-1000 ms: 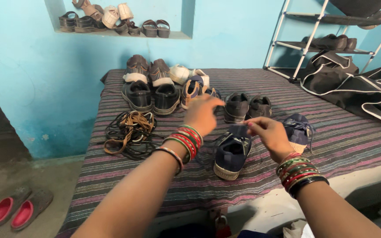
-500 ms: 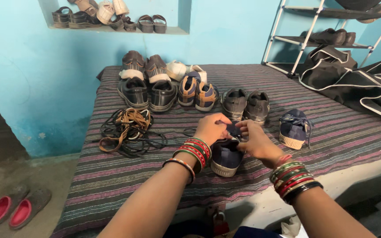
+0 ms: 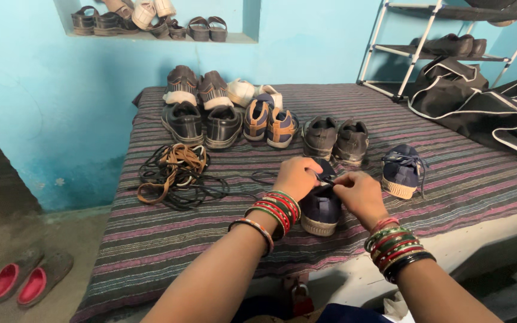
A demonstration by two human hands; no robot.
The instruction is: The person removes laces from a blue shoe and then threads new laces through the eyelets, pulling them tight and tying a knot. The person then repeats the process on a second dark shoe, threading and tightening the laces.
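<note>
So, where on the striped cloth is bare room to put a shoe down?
Free: the near-left striped cloth, below the pile of laces, and the stretch right of the single navy shoe. Crowded: the back rows of shoes, and around both hands.

Navy shoe (image 3: 321, 209), striped purple-grey bedcover (image 3: 151, 239); turquoise wall (image 3: 43, 90), seemingly brown-and-black laces (image 3: 175, 173)
</note>
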